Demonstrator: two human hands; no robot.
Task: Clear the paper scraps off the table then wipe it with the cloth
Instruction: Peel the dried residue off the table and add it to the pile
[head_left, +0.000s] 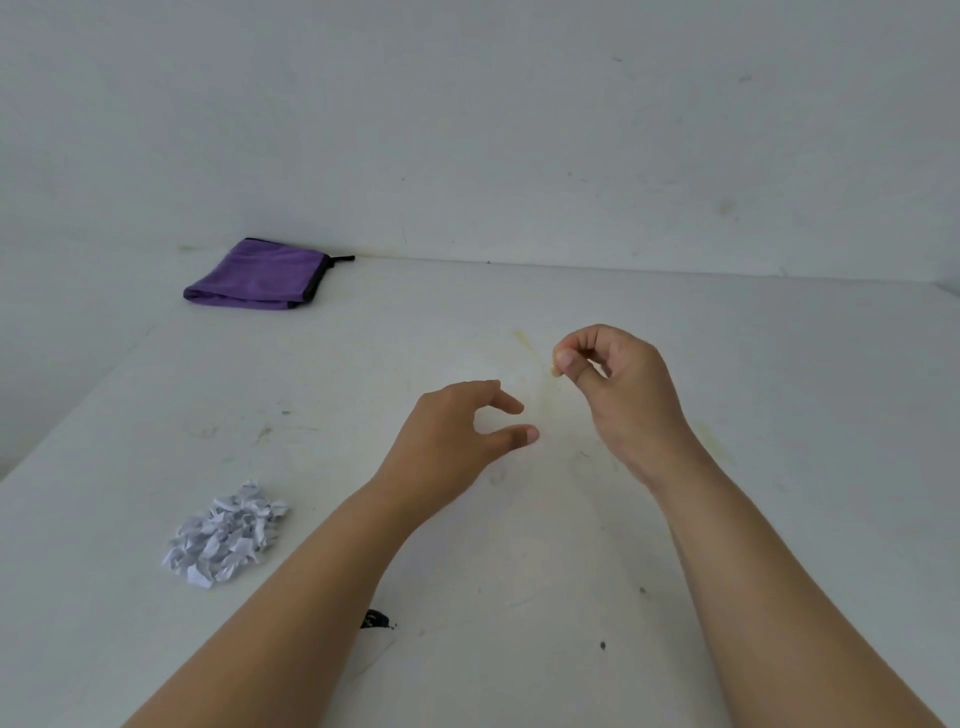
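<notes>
Two bare hands over white tabletop (727, 519); one scrap pile, one cloth.
Left hand (457, 431) loosely open, empty; right hand (613, 379) pinches a tiny pale scrap (554, 370). One heap of crumpled white paper scraps (226, 535); one folded purple cloth (260, 275).

tiny speck pinched in right hand (613, 379) too small to identify, both forearms cut off

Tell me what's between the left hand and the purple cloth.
Head view: only bare, scuffed table lies between left hand and purple cloth.
</notes>
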